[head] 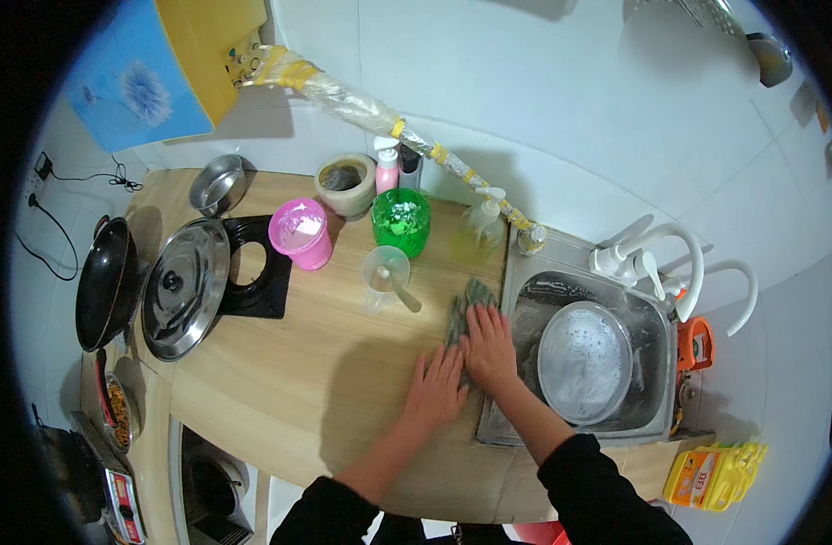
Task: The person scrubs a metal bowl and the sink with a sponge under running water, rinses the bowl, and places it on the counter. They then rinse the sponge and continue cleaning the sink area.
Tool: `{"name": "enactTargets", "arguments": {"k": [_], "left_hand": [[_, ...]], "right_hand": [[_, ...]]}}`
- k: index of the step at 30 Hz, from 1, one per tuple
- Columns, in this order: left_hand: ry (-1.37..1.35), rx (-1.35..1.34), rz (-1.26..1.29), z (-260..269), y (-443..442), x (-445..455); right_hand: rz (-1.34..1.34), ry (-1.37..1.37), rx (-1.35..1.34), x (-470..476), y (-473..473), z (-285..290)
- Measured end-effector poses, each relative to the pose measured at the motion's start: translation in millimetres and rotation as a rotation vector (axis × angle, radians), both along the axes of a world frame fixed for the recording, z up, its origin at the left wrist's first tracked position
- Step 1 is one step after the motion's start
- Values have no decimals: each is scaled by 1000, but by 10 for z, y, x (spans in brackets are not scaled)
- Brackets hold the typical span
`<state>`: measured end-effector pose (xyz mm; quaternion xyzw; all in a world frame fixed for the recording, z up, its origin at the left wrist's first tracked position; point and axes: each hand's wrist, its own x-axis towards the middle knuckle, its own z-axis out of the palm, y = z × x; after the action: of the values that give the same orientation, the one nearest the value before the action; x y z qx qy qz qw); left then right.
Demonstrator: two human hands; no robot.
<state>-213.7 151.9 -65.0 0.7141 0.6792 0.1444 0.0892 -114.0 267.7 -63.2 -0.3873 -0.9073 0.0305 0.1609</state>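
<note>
A crumpled grey-green cloth (480,291) lies on the wooden-look countertop, along the left edge of the sink. My right hand (487,347) holds it down from above with the fingers stretched over it. My left hand (435,392) lies flat just to the left, its fingers apart and their tips at the cloth's near edge. Part of the cloth is hidden under both hands. In the steel sink (528,419) stands a round basin (586,364) of foamy water. A clear cup (378,262) with a spoon-like handle stands left of the cloth.
Behind my hands are a soap pump bottle (482,228), green container (402,228), pink cup (307,238) and stone mortar (344,197). Further left are a steel lid (174,306), black stand (272,300) and wok (105,293). A white faucet (692,266) arches by the sink.
</note>
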Motion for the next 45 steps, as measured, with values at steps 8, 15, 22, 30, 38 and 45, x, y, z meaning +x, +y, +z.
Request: {"name": "enactTargets", "arguments": {"k": [8, 15, 22, 30, 38, 45], "left_hand": [[-285, -532, 57, 510, -1743, -118], [-73, -216, 88, 295, -2126, -304], [-213, 24, -375, 145, -1291, 669], [-410, 179, -352, 127, 588, 1901], [-578, -503, 123, -518, 1348, 2415], [-748, -860, 409, -1289, 1533, 2479]], "right_hand": [[184, -158, -324, -88, -1731, 350], [438, 222, -309, -310, -2036, 119], [-74, 174, -556, 1231, -1876, 102], [-595, 227, -328, 2478, -61, -291], [-602, -554, -1110, 3027, 734, -1563], [-1027, 778, -1356, 2578, 547, -626]]}}
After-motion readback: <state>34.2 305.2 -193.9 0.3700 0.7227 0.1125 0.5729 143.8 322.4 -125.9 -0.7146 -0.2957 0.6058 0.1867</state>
